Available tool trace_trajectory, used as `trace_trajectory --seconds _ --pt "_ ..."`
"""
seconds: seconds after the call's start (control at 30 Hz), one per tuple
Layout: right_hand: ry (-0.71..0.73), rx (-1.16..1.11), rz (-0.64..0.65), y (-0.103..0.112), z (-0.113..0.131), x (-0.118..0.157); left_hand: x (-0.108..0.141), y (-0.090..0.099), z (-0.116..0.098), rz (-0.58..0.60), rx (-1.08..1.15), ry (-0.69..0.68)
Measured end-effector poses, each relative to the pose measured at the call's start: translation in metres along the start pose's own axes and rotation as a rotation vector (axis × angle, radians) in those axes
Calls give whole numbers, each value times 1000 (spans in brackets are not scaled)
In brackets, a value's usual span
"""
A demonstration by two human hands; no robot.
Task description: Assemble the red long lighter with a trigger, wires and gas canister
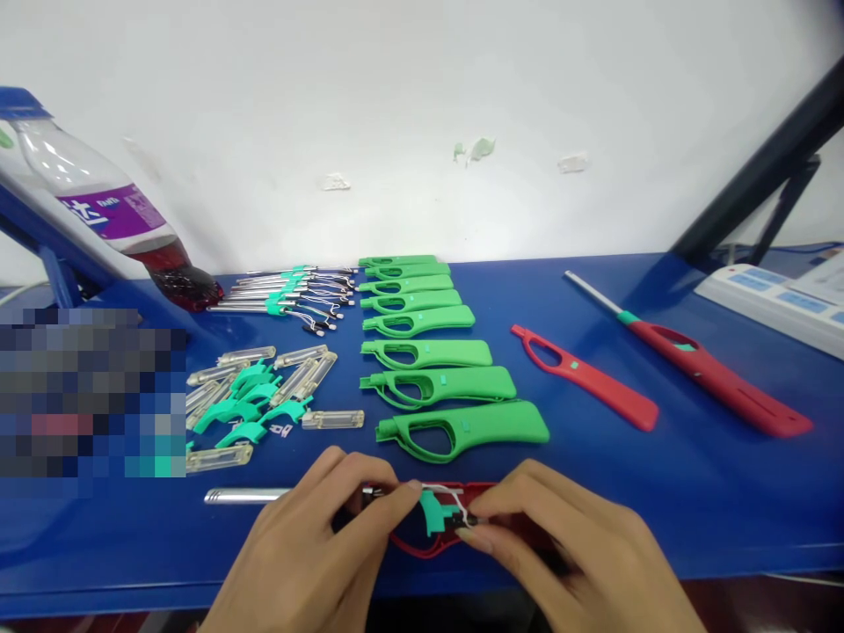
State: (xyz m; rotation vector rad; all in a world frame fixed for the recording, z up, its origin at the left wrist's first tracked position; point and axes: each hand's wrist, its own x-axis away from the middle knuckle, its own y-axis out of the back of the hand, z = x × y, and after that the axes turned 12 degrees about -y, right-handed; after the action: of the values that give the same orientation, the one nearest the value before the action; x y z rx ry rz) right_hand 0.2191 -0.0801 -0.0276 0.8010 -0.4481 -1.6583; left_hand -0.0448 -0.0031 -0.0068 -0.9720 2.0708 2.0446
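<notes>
At the front edge of the table, a red lighter shell half (428, 554) lies open side up between my hands. My left hand (316, 536) grips its neck end, where a silver metal tube (243, 497) sticks out to the left. A teal trigger (432, 513) sits in the shell by the finger loop. My right hand (567, 536) pinches a small black igniter (468, 520) between thumb and forefinger beside the trigger. A white wire (454, 494) arcs over the shell towards the right fingertips. My palms hide parts of the shell.
Several green lighter shells (462, 431) stand in a column beyond my hands. To the left are clear fuel tanks (333, 420), teal triggers (241, 432) and wired metal tubes (277, 294). A red shell half (586, 374), an assembled lighter (712, 369), a power strip (778, 303) and a bottle (112, 193) flank them.
</notes>
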Motion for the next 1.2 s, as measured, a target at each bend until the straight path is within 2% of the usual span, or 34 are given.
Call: trace_trajectory --seconds 0.13,0.43,0.77,0.9,1.1,1.2 --pt "-2 -33 37 1 -1 0 -7 2 -5 -72 11 -4" --pt "-28 -34 107 2 -4 3 -4 -1 -1 -13 -54 -52" --pt "-18 -41 27 -3 -2 5 -1 0 -7 -39 -29 -24" --pt "17 -41 38 -2 -2 5 -1 -1 -8 -63 -16 -27" --pt "111 -1 166 7 -8 2 -4 -2 -10 -73 43 2" --pt "133 46 162 9 -10 3 -4 -2 -11 -88 51 4"
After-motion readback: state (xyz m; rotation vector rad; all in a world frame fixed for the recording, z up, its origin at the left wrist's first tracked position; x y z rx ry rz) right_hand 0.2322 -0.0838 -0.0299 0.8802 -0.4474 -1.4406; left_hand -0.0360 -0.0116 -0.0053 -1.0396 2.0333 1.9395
